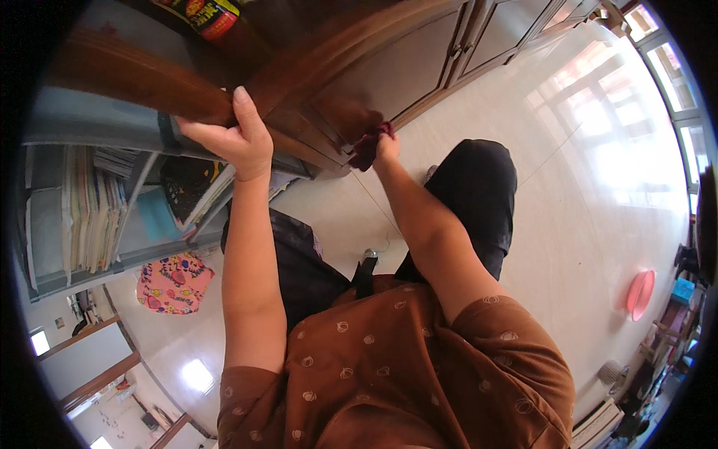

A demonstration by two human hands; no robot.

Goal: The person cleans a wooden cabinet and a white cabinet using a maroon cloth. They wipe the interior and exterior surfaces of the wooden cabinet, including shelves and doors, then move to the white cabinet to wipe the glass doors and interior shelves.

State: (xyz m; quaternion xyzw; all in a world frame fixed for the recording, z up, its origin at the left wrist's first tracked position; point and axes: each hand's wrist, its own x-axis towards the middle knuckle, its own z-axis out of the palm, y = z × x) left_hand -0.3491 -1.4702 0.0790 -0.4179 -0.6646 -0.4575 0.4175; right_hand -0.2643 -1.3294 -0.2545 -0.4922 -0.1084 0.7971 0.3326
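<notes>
My left hand [238,132] grips the front corner of a dark wooden cabinet top [151,81], thumb on the upper side and fingers out of sight beneath. Lower down, my right hand [387,147] is closed around a bunched dark maroon cloth [367,147]. The cloth lies against the lower part of the brown wooden cabinet [387,67], near its bottom corner. Paired doors with small metal knobs [457,51] sit farther along the same front.
Grey shelves [157,147] with upright books [92,207] adjoin the cabinet at left. A bottle with a bright label [210,19] stands on top. On the pale tiled floor [561,224] are a pink patterned cloth item [175,282] and a pink basin [640,296]. Windows line the far right.
</notes>
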